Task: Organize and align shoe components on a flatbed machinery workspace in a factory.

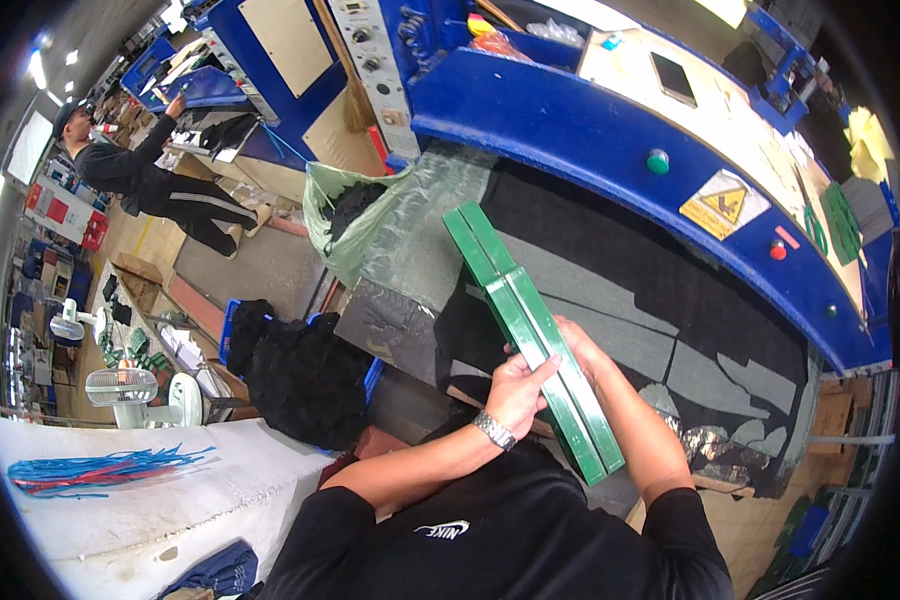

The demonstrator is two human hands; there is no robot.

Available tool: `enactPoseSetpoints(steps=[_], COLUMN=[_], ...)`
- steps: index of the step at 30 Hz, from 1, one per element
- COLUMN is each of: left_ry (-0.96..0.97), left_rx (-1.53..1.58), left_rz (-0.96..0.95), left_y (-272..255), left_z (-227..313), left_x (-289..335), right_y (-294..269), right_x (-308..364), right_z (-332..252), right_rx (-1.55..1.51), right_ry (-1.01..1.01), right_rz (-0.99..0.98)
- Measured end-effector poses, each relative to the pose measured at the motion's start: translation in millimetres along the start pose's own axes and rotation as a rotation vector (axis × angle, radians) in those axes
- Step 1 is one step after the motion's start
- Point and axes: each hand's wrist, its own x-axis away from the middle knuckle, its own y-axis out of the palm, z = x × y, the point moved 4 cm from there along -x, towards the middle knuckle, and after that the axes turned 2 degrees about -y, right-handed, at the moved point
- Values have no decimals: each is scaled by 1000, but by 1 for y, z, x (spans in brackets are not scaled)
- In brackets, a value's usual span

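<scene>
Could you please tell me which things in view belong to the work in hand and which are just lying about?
In hand:
- long green frame, held up by the left hand and right hand
- dark sheet material on the blue machine beneath it

Lying about:
- green bag of black scraps
- blue and red strips
- white fan
- heap of black material
</scene>
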Motion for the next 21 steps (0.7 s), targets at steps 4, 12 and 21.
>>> enactPoseSetpoints(steps=[4,12,21], left_ry=[-21,-16,-65], left_rx=[0,-26,-35], left_rz=[5,18,-140], left_y=[6,21,47], left_z=[-3,-13,-10], left_x=[3,5,21], right_y=[-14,-23,-19], right_x=[-1,13,47], right_z=[9,11,-7], right_rx=[-8,-42,-526], right_ry=[-30,-1,-15], right_rz=[-12,24,-124])
